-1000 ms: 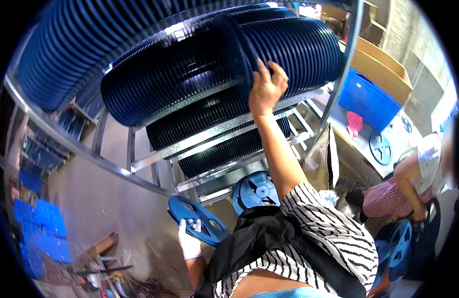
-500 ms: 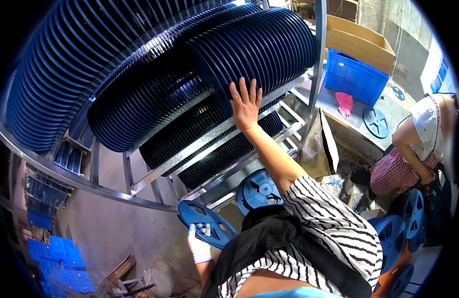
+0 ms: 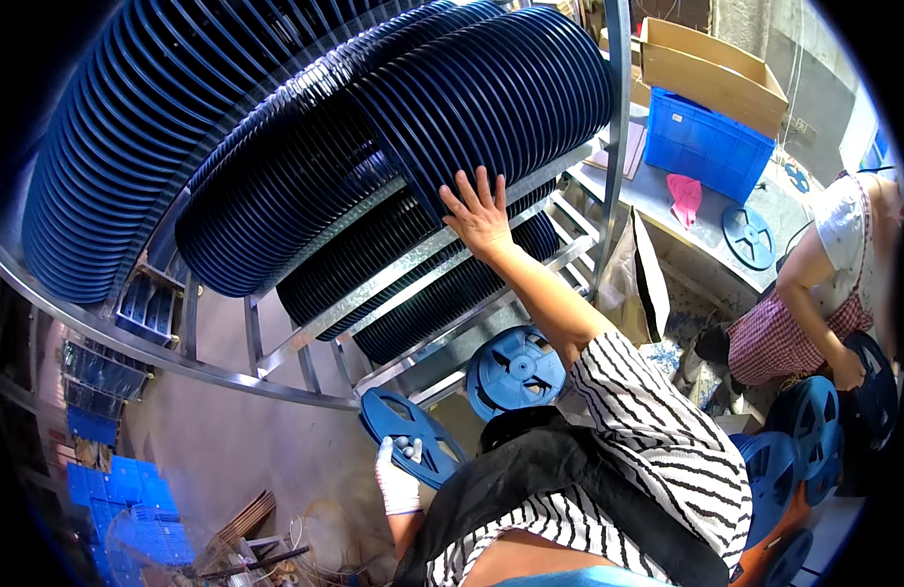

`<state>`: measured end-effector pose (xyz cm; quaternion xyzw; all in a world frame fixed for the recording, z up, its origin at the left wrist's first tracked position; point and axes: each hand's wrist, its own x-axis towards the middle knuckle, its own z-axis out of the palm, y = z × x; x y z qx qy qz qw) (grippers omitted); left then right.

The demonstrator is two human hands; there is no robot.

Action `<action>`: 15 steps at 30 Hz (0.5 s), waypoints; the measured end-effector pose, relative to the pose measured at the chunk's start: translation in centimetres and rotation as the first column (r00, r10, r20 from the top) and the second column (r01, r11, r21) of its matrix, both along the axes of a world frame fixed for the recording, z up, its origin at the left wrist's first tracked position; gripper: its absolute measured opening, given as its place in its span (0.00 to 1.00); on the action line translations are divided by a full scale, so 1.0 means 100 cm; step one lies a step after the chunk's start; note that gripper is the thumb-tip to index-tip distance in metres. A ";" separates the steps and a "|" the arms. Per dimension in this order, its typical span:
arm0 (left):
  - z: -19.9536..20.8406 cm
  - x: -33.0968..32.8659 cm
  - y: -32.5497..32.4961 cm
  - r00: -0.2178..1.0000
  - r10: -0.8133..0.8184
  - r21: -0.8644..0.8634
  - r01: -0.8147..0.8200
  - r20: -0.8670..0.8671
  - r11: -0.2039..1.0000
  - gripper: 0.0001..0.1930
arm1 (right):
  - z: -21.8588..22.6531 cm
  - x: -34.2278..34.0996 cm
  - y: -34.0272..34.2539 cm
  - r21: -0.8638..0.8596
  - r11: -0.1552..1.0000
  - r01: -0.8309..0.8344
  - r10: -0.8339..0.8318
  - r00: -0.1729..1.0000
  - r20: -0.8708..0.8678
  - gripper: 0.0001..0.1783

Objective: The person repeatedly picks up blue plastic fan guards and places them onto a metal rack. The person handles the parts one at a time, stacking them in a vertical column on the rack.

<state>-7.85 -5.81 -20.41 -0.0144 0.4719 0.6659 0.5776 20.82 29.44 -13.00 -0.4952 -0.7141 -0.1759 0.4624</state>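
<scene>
My left hand (image 3: 399, 481), in a white glove with grey fingertips, grips a blue plastic reel (image 3: 413, 430) by its spokes, low in front of the metal rack. The reel is tilted, and my dark apron overlaps its near side. My bare right hand (image 3: 479, 217) is open with fingers spread, against the near edge of a long row of dark blue reels (image 3: 491, 88) standing on edge in the rack (image 3: 413, 256). Below my right forearm, another blue reel (image 3: 522, 368) shows its spoked face.
More rows of reels (image 3: 110, 157) fill the rack at left. On the right, a bench (image 3: 711, 220) carries a blue crate (image 3: 708, 142), a pink cloth (image 3: 684, 199) and a loose reel (image 3: 748, 237). A co-worker (image 3: 814, 284) stands there near several reels. Blue boxes (image 3: 129, 499) lie lower left.
My right hand has shifted slightly down and left along the row's edge. The held reel stays in my left hand. At right, the co-worker's hand has reached lower toward a dark reel.
</scene>
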 end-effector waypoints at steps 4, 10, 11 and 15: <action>0.011 0.015 -0.010 0.999 0.019 -0.009 -0.019 -0.045 1.000 0.09 | -0.029 0.010 -0.019 -0.130 0.991 0.000 0.009 0.998 0.061 0.39; 0.015 0.031 -0.016 0.999 0.016 -0.026 -0.017 -0.052 1.000 0.09 | -0.027 0.007 -0.043 -0.106 0.991 -0.084 0.086 0.996 0.018 0.42; 0.013 0.033 -0.017 0.999 0.007 -0.020 -0.009 -0.053 1.000 0.09 | -0.016 0.004 -0.043 -0.137 0.985 -0.104 0.110 0.993 0.035 0.42; 0.026 0.052 -0.027 0.996 0.000 -0.015 -0.001 -0.085 1.000 0.09 | 0.028 -0.017 -0.020 0.060 0.983 -0.176 0.170 0.981 0.094 0.43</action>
